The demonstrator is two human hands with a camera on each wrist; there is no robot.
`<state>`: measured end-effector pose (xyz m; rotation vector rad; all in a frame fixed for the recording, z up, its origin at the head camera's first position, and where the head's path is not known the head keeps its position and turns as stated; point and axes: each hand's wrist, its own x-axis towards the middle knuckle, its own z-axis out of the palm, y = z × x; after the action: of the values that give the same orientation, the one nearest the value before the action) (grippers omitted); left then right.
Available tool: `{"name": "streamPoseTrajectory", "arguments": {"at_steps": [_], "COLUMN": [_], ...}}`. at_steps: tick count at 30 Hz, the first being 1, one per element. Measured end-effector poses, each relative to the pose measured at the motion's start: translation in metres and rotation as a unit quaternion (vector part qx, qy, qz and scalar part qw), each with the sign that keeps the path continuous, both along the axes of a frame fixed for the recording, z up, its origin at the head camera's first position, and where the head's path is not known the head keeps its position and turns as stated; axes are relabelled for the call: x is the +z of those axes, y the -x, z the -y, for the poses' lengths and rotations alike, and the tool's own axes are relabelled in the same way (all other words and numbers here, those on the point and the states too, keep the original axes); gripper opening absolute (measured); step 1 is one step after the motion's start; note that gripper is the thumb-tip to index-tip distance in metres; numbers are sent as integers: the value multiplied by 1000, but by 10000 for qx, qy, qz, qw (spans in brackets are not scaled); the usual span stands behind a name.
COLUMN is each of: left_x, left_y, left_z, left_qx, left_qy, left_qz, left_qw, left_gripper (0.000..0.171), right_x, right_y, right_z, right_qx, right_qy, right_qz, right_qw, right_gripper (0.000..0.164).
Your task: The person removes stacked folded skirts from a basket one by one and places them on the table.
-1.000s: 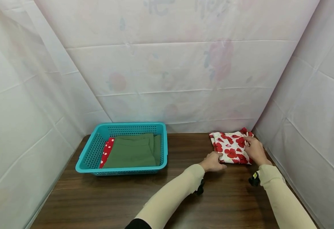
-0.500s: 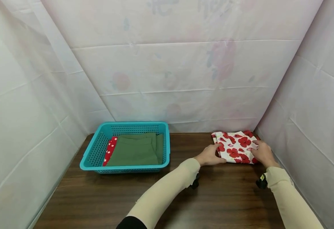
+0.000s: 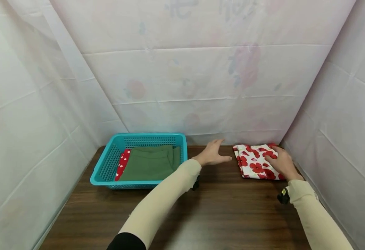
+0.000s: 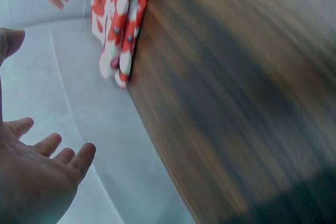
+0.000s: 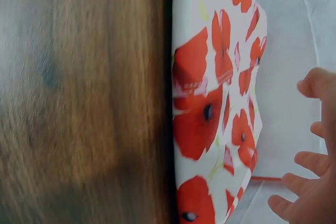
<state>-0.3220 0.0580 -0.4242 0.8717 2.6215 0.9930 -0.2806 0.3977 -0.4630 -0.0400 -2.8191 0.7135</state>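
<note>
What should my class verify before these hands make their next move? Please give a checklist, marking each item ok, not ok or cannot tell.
1. Red-and-white floral cloth folded: ok; it lies in layers on the brown wooden table.
2. Left hand free: ok; it is open and apart from the floral cloth.
3. Right hand gripping the floral cloth: not ok; it hovers over it.
4. Folded green cloth inside the turquoise plastic basket: ok; a red polka-dot cloth shows beside it.
5. Floral cloth's underside smooth: cannot tell; hidden.
</note>
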Motion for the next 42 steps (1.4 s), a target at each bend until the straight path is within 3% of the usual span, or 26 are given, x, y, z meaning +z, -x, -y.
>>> {"name": "streamPoseTrajectory", "arguments": {"at_steps": [6, 13, 17, 23, 29, 38, 42], "left_x": [0, -4, -1, 11, 25, 49, 55], "left_y": [11, 12, 10, 7, 3, -5, -10], "left_z": [23, 42, 54, 69, 83, 111, 120], "left_qx": [281, 410, 499, 489, 514, 169, 175], "left_qy": [-149, -187, -421, -903, -1332, -1308, -1438], "left_qz": [-49, -124, -155, -223, -171, -411, -557], "left_qw": [9995, 9989, 9977, 9945, 9896, 9904, 9879], "left_gripper": [91, 91, 88, 82, 75, 71, 69], "right_x": [2, 5, 7, 17, 27, 45, 57], "right_y": [6, 12, 12, 11, 13, 12, 12], "right_z": [14, 33, 49, 72, 94, 146, 165], "right_qx": [-16, 33, 128, 143, 268, 837, 978], "right_qy": [131, 343, 546, 983, 1230, 1694, 1864], "right_qz": [67, 39, -111, -208, -592, -930, -1198], "right_qw": [9999, 9994, 9984, 9948, 9903, 9776, 9702], "right_gripper": [71, 73, 74, 75, 70, 65, 61]}}
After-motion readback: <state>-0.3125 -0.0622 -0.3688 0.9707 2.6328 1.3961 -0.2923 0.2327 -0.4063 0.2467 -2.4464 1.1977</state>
